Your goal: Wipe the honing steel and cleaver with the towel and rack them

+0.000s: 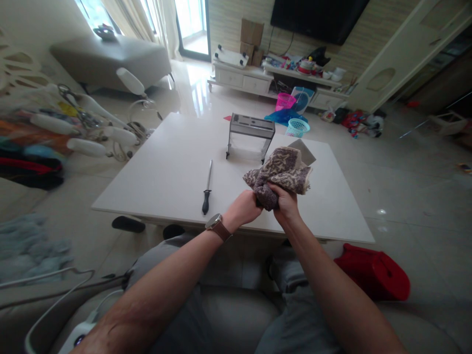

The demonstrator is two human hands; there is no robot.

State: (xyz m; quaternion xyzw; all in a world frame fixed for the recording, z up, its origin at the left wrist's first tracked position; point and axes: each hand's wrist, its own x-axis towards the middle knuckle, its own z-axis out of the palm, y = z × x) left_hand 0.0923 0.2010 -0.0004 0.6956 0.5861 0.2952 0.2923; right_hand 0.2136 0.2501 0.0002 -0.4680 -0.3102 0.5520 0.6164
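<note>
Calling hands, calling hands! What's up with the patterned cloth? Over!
Left hand, right hand: closed on patterned cloth. Cloth: bunched up over white table. Grey flat thing: partly hidden behind it. Black-handled rod: off left, out of the way.

A pink basket (284,101) stands before a white cabinet (255,84), with a black television (317,18) above.

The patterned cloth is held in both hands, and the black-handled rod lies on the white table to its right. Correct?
Not quite: the head view shows the rod on the table, left of the cloth, which the left hand and right hand do hold.
</note>
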